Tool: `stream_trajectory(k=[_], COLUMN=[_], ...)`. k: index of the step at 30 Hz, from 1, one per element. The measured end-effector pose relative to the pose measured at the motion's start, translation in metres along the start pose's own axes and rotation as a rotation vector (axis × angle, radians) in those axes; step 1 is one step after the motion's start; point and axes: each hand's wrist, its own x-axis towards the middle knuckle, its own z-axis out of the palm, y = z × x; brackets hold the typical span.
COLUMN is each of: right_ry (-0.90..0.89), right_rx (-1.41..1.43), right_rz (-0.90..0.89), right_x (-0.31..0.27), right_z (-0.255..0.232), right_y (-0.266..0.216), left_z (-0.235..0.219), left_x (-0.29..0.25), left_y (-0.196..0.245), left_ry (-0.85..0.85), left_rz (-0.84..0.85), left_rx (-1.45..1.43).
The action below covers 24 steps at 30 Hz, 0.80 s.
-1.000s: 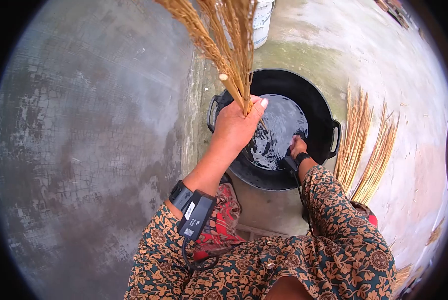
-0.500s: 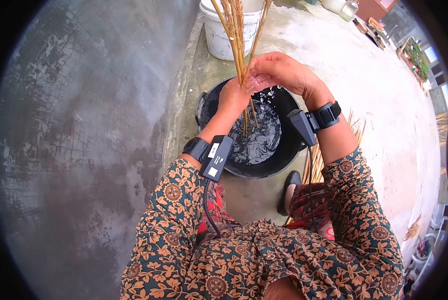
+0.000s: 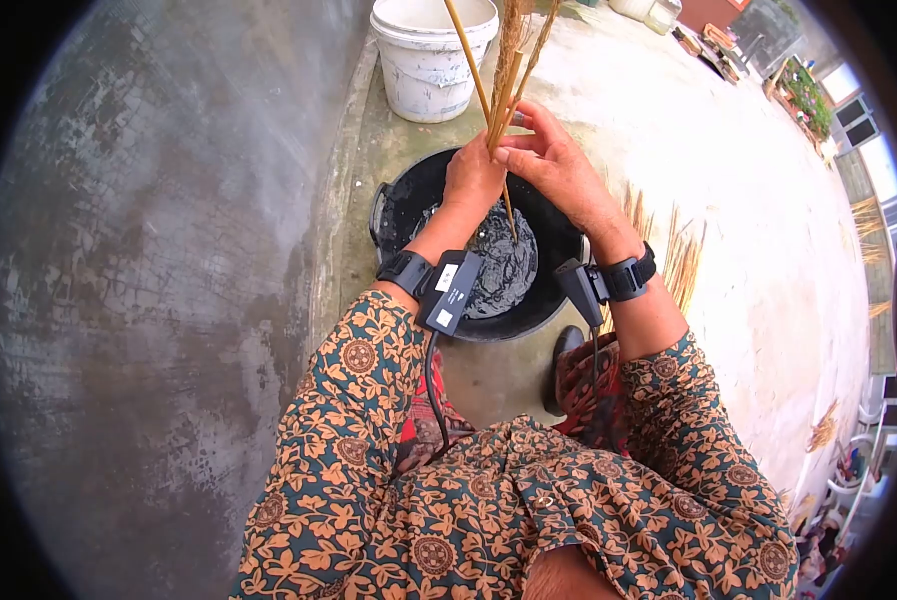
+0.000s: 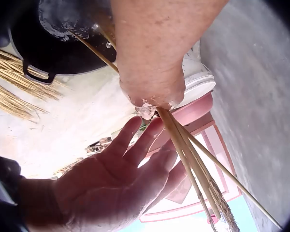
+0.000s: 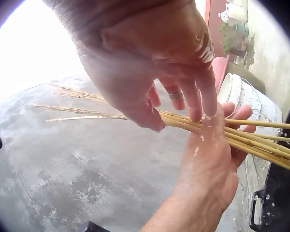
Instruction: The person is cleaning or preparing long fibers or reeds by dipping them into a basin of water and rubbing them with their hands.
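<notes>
My left hand [image 3: 473,180] grips a thin bundle of dry grass stalks [image 3: 504,115], fingers wrapped round it. Feathery seed heads stick out beyond the fist. The lower stalk ends slant down over a black tub [image 3: 438,325] holding rippling water [image 3: 503,265]. Close against the left hand, my right hand [image 3: 563,175] has its spread, slightly bent fingers along the stalks. In the right wrist view its wet thumb [image 5: 147,116] lies beside them, and one finger carries a ring [image 5: 176,95]. The left wrist view shows that palm [image 4: 94,188] facing the stalks, fingers apart.
A white bucket [image 3: 433,75] stands behind the tub, by a grey wall [image 3: 168,250]. More dry stalks [image 3: 680,265] lie on the pale floor right of the tub. Farther off are plants [image 3: 806,100]. Cables hang from both wrist cameras.
My right hand has come up out of the tub to the stalks beside my left hand, dripping water midway. The view has tilted up, bringing more of the bucket into sight.
</notes>
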Motion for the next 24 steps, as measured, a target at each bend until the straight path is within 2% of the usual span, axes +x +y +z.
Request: stream_trajectory(k=[2,3,6,7,12,16,19,22,24], right_ry=[0.078,0.117,0.170,0.187,0.284,0.292,0.264,0.240,0.245], right_rx=[-0.064,-0.165,-0.370,-0.425,-0.649,-0.651,-0.658,-0.635,-0.590], right_rz=[0.035,-0.061,-0.141,-0.165,-0.239,-0.287,-0.284,-0.290,-0.276], right_x=[-0.008,-0.008,-0.004,-0.003,0.003,0.001,0.000,-0.001,0.000], right_z=[0.006,0.006,0.008,0.009,0.009,0.008,0.007,0.007,0.007], right_y=[0.015,0.014,0.006,0.006,0.004,-0.001,-0.005,-0.008,-0.010], left_z=[0.005,0.010,0.018,0.009,0.017,0.011,0.002,0.004,0.004], left_x=[-0.003,-0.004,-0.002,-0.007,-0.006,-0.004,-0.007,-0.008,-0.007], left_y=[-0.003,-0.005,-0.001,0.009,0.007,0.014,0.025,0.029,0.025], left_ry=[-0.033,-0.029,-0.021,-0.010,0.033,-0.033,-0.024,-0.138,-0.225], left_rz=[0.055,0.049,0.146,0.135,0.173,0.144,0.223,0.107,0.087], left_rx=[-0.041,-0.153,-0.387,-0.141,-0.111,-0.156,-0.269,-0.684,-0.395])
